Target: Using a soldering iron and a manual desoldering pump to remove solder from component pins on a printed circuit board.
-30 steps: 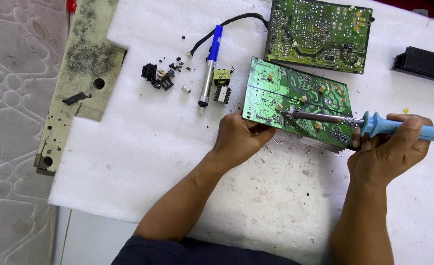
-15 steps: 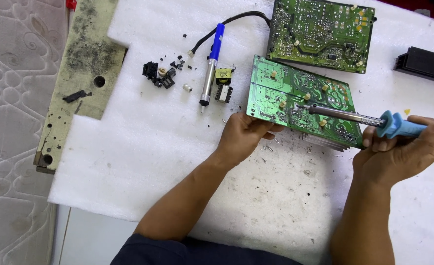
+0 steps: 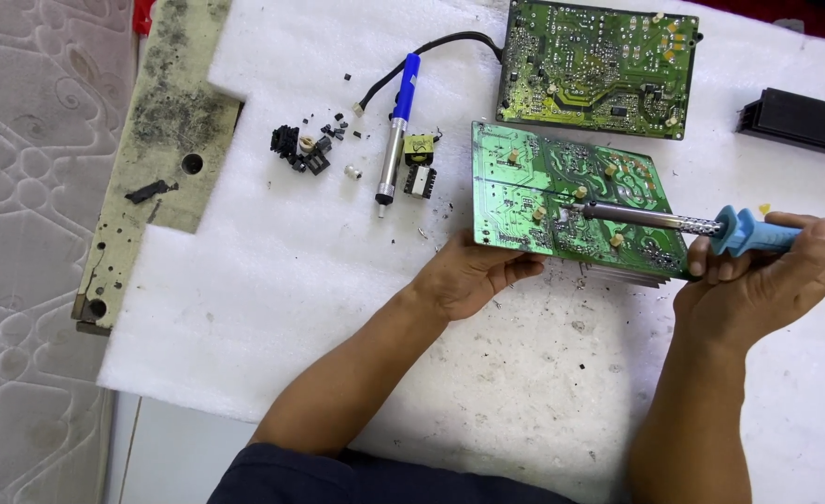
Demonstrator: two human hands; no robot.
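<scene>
**Iron tip on the tilted board**

The right hand (image 3: 758,280) grips the blue-handled soldering iron (image 3: 711,224), shaft pointing left onto the green circuit board (image 3: 562,201). The left hand (image 3: 473,275) holds that board's near-left edge, near the surface's far right corner.

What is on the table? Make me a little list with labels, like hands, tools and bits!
Left hand: left hand grips the near edge of the green circuit board, tilting it up.
Right hand: right hand holds the blue-handled soldering iron, its metal tip resting on the board.
Second board: another circuit board lies flat behind the first.
Other tool: blue desoldering pump lies left of the boards.
Bits: small black loose parts lie beside the pump.
Surface: white foam sheet.
</scene>
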